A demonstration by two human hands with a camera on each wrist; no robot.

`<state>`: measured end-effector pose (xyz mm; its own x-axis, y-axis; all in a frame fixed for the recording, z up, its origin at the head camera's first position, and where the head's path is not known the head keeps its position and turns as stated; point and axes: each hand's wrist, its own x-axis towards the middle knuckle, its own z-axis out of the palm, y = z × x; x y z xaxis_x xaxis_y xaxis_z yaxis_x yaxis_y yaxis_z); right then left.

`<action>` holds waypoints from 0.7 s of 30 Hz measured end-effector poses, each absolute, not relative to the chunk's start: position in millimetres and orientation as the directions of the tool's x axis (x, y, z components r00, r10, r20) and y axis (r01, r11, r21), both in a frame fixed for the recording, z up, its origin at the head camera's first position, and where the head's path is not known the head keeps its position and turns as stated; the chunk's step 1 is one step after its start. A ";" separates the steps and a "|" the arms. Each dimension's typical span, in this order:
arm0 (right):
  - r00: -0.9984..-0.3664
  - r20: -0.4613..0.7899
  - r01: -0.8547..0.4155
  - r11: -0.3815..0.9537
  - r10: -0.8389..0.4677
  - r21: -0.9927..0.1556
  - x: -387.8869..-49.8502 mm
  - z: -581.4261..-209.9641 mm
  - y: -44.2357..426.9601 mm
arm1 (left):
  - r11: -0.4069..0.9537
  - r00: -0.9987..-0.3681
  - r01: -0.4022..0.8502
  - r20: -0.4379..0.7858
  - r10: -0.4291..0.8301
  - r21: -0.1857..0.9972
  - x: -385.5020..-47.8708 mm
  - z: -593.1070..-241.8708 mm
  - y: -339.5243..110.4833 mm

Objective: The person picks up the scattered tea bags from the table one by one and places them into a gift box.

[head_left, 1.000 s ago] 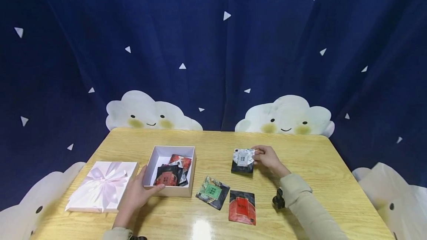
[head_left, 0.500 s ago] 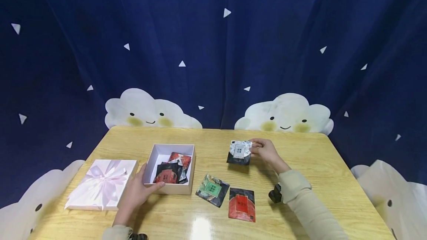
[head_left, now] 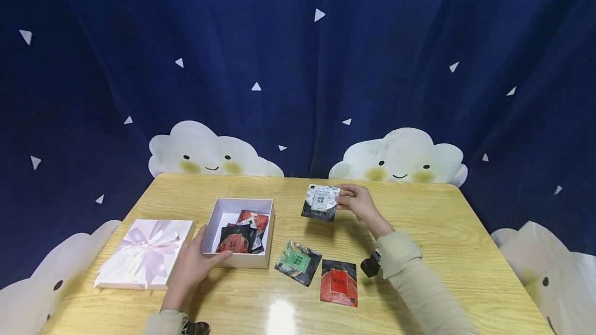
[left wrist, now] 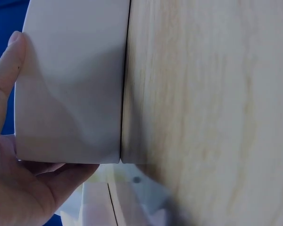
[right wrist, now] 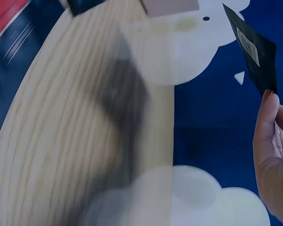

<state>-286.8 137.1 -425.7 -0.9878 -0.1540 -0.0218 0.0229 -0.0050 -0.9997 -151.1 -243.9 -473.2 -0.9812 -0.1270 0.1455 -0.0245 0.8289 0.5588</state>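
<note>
In the head view my right hand (head_left: 357,201) pinches a black-and-white tea sachet (head_left: 320,203) by its right edge, held above the table. The right wrist view shows the dark, barcoded back of that sachet (right wrist: 254,52) above the thumb and fingers. My left hand (head_left: 193,265) holds an open white box (head_left: 249,260) at its near left corner. Seen from the left wrist, the thumb lies at the rim of the box wall (left wrist: 70,94) and the fingers wrap the corner. Several red and black sachets (head_left: 234,242) lie overlapping inside the box.
Right of the box, a green-labelled sachet (head_left: 298,261) and a red sachet (head_left: 339,283) lie flat on the wooden table (head_left: 419,216). A white lid with a pale ribbon bow (head_left: 148,252) sits left of the box. Behind the table hangs a dark blue curtain (head_left: 298,66).
My right hand has raised the black-and-white sachet off the table and carried it left and away, toward the far edge. The left hand stays at the box.
</note>
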 end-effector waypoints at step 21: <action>-0.972 0.022 0.003 -0.106 -0.234 -0.994 -278.7 -416.5 47.5 | 0.815 -0.982 -0.074 0.099 -0.159 0.575 -150.0 -470.9 -242.0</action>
<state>-278.7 47.5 -416.5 -0.9719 -0.2343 0.0218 0.0033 -0.1062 -0.9943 -150.0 -242.0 -470.9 -0.9823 -0.1589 0.0991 -0.0739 0.8151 0.5745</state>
